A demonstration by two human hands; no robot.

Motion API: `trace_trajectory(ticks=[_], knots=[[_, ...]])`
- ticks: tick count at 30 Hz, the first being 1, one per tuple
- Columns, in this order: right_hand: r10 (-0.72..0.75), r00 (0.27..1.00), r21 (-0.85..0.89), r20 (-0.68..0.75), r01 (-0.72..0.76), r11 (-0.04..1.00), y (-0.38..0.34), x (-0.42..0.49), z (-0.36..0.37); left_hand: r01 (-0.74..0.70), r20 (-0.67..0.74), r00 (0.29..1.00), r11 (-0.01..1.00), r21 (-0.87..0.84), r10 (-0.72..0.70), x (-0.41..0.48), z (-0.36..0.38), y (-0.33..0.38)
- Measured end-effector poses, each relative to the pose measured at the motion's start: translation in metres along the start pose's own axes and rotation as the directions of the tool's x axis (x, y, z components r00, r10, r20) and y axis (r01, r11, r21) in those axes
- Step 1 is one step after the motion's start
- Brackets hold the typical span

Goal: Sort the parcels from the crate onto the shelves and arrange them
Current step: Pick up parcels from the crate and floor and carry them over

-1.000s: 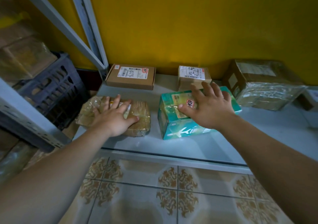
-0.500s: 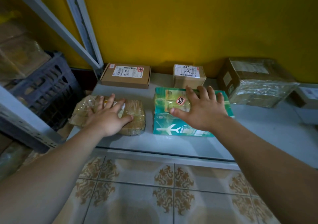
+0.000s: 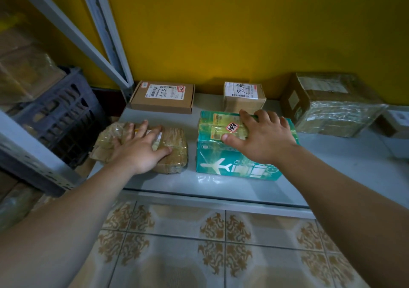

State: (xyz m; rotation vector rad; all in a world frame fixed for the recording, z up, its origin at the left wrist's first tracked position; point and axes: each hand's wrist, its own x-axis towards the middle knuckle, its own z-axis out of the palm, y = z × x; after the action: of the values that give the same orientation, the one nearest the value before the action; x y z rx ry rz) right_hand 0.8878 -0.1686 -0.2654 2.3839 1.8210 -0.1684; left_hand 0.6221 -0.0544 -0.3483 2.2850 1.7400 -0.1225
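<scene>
Low grey shelf against a yellow wall, patterned floor tiles in front.

The left hand lies flat on top of the taped parcel, fingers spread and pressing down, not wrapped around anything. The right hand is palm-down on top of the teal box, fingers splayed toward its far edge and thumb near the front top edge. It's resting on the box, not really clamped on it.

Edges:
- **Parcel:** its left end is right at the shelf's left edge, maybe slightly over, can't say for sure. The dark crate is just past that edge, so it's tight on that side.
- **Between the two:** only a narrow strip of bare shelf separates the parcel and the teal box. They're side by side, not touching.
- **Front:** both sit a bit back from the lip, with a band of bare shelf ahead of them.
- **Back row:** the flat box is behind the parcel with a clear gap. The small box is directly behind the teal box, and I can't tell if they touch.
- **Right side:** the big wrapped box is at the back right, near the teal box's rear corner.

The open space is to the right of the teal box and in front of the big box, a wide stretch of bare shelf.
</scene>
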Motion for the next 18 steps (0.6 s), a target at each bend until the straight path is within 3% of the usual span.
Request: trace_trajectory(ticks=[6,18], knots=[[-0.021,1.000,-0.067,-0.011,0.021,0.998,-0.001,-0.013,0.005,0.003,-0.006,1.000,1.000,0.010,-0.003,0.001,0.001,0.001],[-0.056,0.998,-0.002,-0.017,0.056,0.998,0.004,-0.003,0.012,-0.017,0.052,0.998,0.998,-0.057,0.020,0.003,-0.009,0.000]])
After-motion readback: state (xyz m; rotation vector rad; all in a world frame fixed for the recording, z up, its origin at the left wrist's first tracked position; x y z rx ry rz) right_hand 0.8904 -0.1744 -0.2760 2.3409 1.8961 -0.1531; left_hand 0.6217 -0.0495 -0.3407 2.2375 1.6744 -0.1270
